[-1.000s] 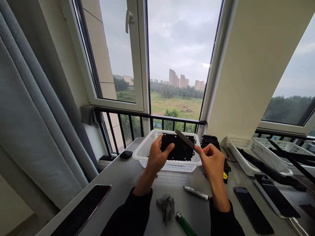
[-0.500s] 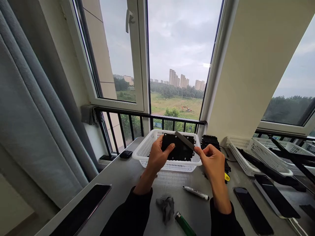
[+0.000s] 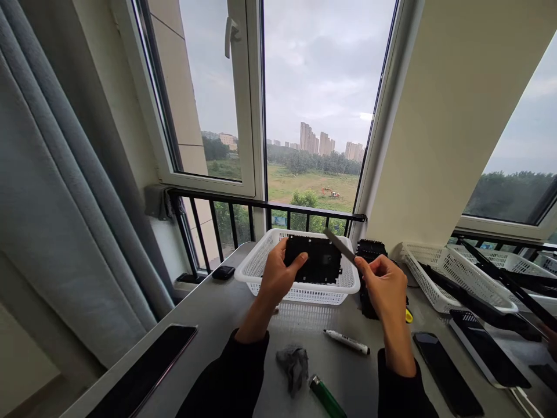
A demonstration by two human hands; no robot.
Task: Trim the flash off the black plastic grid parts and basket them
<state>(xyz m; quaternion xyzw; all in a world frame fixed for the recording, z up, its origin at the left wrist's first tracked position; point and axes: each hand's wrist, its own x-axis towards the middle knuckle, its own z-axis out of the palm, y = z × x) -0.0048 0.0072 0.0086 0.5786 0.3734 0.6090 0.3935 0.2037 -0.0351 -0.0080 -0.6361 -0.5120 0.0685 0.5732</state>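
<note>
My left hand (image 3: 281, 270) grips the left edge of a black rectangular plastic part (image 3: 319, 261), thumb across its face. Small tabs stick out along the part's edges, and it is tilted up over a white slotted basket (image 3: 256, 273). Pinched between the thumb and fingers of my right hand (image 3: 383, 284) is a thin, flat grey strip (image 3: 339, 244). It slants up and left, its far end near the part's upper right corner; whether they touch, I cannot tell. Part of the basket is hidden behind the black part and my left hand.
On the table lie a marker (image 3: 347, 341), a crumpled grey cloth (image 3: 293, 366), a green-handled tool (image 3: 326, 397) and phones (image 3: 448, 371). Black parts (image 3: 369, 249) are stacked right of the basket. More white baskets (image 3: 461, 278) hold long black pieces. Another person's hand (image 3: 552, 342) shows at the right edge.
My right hand has moved right with the grey strip, away from the middle of the black part's face. The black part has shifted slightly left. Another person's hand has appeared at the right edge.
</note>
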